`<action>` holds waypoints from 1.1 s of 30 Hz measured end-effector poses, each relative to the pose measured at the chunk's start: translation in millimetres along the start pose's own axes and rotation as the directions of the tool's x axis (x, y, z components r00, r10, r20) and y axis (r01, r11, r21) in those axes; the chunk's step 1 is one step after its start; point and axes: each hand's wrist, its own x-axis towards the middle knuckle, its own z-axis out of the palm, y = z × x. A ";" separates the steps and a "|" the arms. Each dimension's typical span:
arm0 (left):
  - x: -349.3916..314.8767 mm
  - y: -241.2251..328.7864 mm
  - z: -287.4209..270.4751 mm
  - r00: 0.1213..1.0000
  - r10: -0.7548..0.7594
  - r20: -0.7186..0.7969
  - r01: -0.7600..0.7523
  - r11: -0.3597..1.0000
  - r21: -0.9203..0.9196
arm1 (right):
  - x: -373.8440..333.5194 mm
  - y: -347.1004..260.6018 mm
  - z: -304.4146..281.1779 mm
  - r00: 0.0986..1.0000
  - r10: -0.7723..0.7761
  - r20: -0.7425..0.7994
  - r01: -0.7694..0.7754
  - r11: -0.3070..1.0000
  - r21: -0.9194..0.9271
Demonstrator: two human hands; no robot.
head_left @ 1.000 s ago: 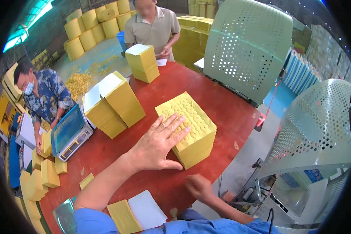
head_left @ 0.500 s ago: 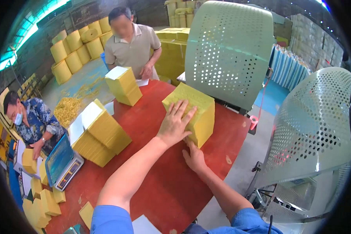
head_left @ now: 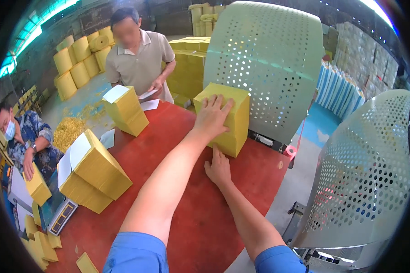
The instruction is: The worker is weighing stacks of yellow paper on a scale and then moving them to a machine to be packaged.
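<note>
A tall stack of yellow paper (head_left: 237,119) stands upright at the far right part of the red table (head_left: 187,191), close to a large perforated metal cover. My left hand (head_left: 212,116) lies flat with spread fingers over the stack's top and near edge. Low down, my right hand (head_left: 218,169) has its fingers stretched toward the stack's bottom near side, with the fingertips at its base and the thumb apart. Neither hand is wrapped round anything.
Yellow paper stacks with white sheets on top (head_left: 105,170) (head_left: 125,109) stand on the left. One co-worker (head_left: 139,63) holds white paper across the table; another (head_left: 25,136) touches a yellow block by a scale (head_left: 63,217). Perforated metal covers (head_left: 264,63) (head_left: 360,173) flank the right side.
The stack and both my hands have moved farther away, toward the perforated cover. The stack now stands straighter. The left co-worker's yellow block has come over the scale, and the view has shifted.
</note>
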 end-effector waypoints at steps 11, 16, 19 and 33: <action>-188.6 106.8 -126.4 0.976 0.177 -0.126 -0.211 0.912 -0.352 | -51.5 -54.1 -39.0 0.988 0.116 0.102 -0.152 0.839 0.523; -357.4 154.4 -223.7 0.998 0.057 -0.029 -0.064 0.878 -0.475 | -167.1 -85.4 -55.1 0.986 -0.015 0.164 -0.091 0.781 0.618; -432.4 181.5 -277.3 0.937 -0.263 -0.228 0.125 0.866 -0.484 | -254.0 -200.3 -105.2 0.960 -0.157 0.230 -0.087 0.613 0.785; -791.1 382.3 -529.3 0.305 -0.718 -0.625 0.865 0.484 -0.135 | -598.0 -531.3 -110.5 0.340 -0.831 0.439 -0.420 0.284 0.862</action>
